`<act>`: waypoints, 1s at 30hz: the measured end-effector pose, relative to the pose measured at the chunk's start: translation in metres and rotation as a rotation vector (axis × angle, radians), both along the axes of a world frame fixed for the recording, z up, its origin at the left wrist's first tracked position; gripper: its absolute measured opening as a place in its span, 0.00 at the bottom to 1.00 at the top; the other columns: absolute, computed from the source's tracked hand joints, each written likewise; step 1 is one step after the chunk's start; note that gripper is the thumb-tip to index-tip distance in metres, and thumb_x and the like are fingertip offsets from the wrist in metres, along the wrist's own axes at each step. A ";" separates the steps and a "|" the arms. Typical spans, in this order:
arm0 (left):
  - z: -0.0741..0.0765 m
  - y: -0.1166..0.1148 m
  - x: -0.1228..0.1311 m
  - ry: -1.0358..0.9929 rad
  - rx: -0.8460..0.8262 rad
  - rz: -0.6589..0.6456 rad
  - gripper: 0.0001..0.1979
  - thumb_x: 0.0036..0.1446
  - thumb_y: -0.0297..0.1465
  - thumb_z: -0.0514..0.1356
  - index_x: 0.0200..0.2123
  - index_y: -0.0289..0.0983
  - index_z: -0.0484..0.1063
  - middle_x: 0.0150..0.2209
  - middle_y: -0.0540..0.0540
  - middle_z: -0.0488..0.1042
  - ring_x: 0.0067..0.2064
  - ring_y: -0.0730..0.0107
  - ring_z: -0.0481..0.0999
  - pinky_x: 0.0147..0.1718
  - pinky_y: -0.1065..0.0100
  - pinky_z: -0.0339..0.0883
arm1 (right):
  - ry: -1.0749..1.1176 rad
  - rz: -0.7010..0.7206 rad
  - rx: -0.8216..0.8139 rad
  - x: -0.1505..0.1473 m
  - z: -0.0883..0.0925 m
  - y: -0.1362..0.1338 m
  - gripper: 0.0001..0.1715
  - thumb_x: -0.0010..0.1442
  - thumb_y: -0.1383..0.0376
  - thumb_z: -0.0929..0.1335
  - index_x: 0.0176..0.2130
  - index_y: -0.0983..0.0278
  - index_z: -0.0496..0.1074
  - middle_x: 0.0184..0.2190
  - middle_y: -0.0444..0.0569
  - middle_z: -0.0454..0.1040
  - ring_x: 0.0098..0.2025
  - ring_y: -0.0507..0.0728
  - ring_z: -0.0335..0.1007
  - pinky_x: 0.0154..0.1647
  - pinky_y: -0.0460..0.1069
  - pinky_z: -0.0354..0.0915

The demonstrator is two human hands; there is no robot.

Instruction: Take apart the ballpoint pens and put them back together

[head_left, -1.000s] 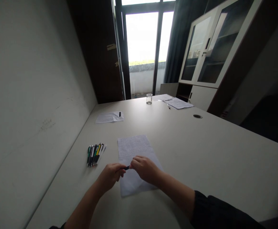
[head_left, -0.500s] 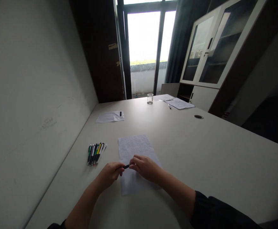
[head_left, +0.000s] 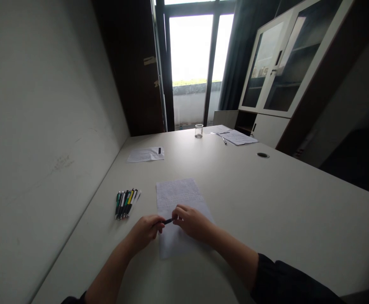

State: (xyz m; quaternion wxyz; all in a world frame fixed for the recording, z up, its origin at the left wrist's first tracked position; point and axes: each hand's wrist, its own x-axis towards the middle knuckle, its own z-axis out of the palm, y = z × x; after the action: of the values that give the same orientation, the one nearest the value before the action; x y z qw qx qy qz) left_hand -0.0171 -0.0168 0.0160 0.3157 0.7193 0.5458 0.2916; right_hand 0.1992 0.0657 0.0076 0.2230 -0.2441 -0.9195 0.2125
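Observation:
A dark pen (head_left: 168,221) is held level between my two hands, above a sheet of paper (head_left: 180,192) with lines of writing on its far half. My left hand (head_left: 148,228) is closed around the pen's left end. The fingers of my right hand (head_left: 187,217) pinch its right end, and that tip is hidden by them. Left of the paper lies a row of several pens (head_left: 126,204), some dark, some green, one yellow and one white.
Farther back on the white table (head_left: 250,202) lie a crumpled paper (head_left: 143,155), a glass jar (head_left: 199,131), a loose pen (head_left: 224,141) and more papers (head_left: 239,137). A cable hole (head_left: 263,155) sits at the right. The wall (head_left: 45,147) borders the left side.
A little more of the dark pen shows between my hands, as my right fingers have shifted slightly to the right. Otherwise the scene looks the same.

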 end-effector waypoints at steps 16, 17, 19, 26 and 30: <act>0.006 0.000 0.002 0.037 0.028 -0.004 0.12 0.63 0.31 0.54 0.40 0.36 0.77 0.31 0.46 0.77 0.26 0.74 0.71 0.29 0.74 0.64 | -0.001 -0.029 -0.052 -0.003 0.002 0.000 0.08 0.64 0.61 0.69 0.38 0.64 0.75 0.33 0.48 0.76 0.36 0.54 0.73 0.38 0.47 0.65; 0.006 0.000 0.002 0.040 0.032 0.000 0.12 0.62 0.31 0.54 0.40 0.36 0.77 0.31 0.46 0.77 0.26 0.73 0.71 0.29 0.74 0.65 | 0.007 -0.023 -0.047 -0.003 0.002 0.000 0.08 0.65 0.63 0.68 0.36 0.64 0.76 0.33 0.48 0.76 0.36 0.54 0.73 0.39 0.47 0.65; 0.006 0.000 0.002 0.040 0.036 0.008 0.12 0.62 0.31 0.54 0.40 0.36 0.77 0.31 0.46 0.77 0.26 0.74 0.71 0.29 0.74 0.65 | 0.052 -0.017 -0.070 -0.004 0.000 0.000 0.05 0.64 0.65 0.68 0.37 0.63 0.76 0.35 0.47 0.76 0.36 0.53 0.73 0.40 0.46 0.65; 0.005 -0.001 0.002 0.035 0.027 0.010 0.11 0.63 0.31 0.54 0.40 0.36 0.76 0.31 0.46 0.77 0.26 0.74 0.70 0.29 0.74 0.64 | 0.159 -0.033 -0.205 -0.004 -0.003 0.000 0.13 0.59 0.62 0.72 0.45 0.62 0.74 0.33 0.46 0.76 0.33 0.53 0.72 0.37 0.46 0.66; 0.006 -0.001 0.002 0.040 0.018 0.011 0.11 0.63 0.31 0.54 0.40 0.36 0.76 0.31 0.47 0.77 0.27 0.73 0.71 0.30 0.74 0.64 | 0.206 -0.023 -0.173 -0.003 0.002 -0.002 0.06 0.64 0.67 0.68 0.36 0.63 0.75 0.29 0.45 0.75 0.32 0.52 0.71 0.37 0.46 0.65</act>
State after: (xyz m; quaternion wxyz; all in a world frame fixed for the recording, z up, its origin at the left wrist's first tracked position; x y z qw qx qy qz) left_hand -0.0156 -0.0174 0.0218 0.2968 0.7246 0.5534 0.2839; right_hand 0.1961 0.0642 0.0094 0.2968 -0.2496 -0.8672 0.3124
